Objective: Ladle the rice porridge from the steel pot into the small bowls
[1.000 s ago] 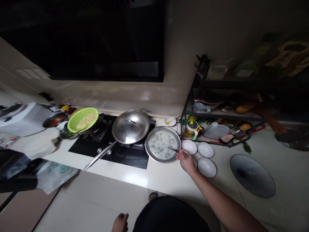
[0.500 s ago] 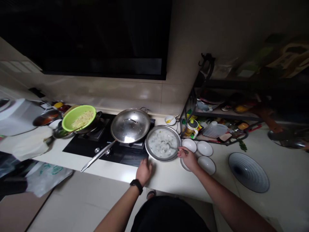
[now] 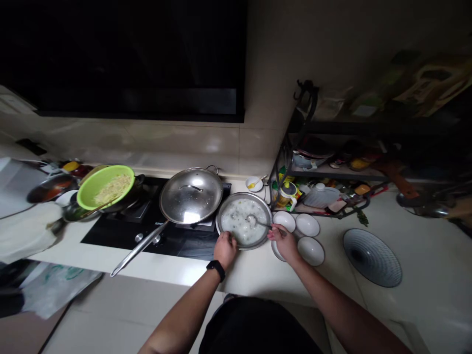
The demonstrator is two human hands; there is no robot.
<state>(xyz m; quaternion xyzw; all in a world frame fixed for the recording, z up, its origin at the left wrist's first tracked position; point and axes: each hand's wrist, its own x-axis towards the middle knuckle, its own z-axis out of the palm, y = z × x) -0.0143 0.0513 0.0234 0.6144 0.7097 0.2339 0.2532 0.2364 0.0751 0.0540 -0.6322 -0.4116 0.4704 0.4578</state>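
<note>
A metal basin (image 3: 268,236) of milky white soup with green bits stands on the counter beside the stove. My right hand (image 3: 283,243) is closed around the handle of a ladle (image 3: 251,221), whose bowl sits in the soup near the middle. At the near left edge of the basin, my left hand (image 3: 224,250) has its fingers curled on the rim, wearing a black watch on the wrist. Small white bowls (image 3: 307,224) stand close together under and beside my right hand, one of them partly hidden by it.
A lidded pan (image 3: 191,195) with a long handle rests on the stove to the left. Farther left is a green colander (image 3: 88,194) of pale shreds. A small dish (image 3: 254,184) and a spice rack (image 3: 332,173) stand behind; a large striped bowl (image 3: 372,257) lies right.
My left hand has moved from the counter edge up to the basin's rim. The ladle's bowl has shifted in the soup and shows more plainly. The whole view has swung slightly right.
</note>
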